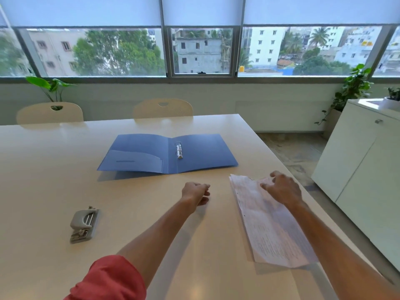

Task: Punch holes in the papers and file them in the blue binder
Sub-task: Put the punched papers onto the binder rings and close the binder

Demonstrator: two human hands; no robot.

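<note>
Your right hand [282, 189] rests spread, fingers down, on the thin stack of printed white papers [266, 224] at the table's right edge; your left hand [195, 192] hovers loosely curled, empty; the sheets look light, floppy and slippery, so pinch one long edge, keeping them squared.

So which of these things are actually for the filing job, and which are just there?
For the job:
- blue binder, lying open
- papers, under the right hand
- hole punch

Just there:
- two chairs
- potted plants
- white cabinet
</note>
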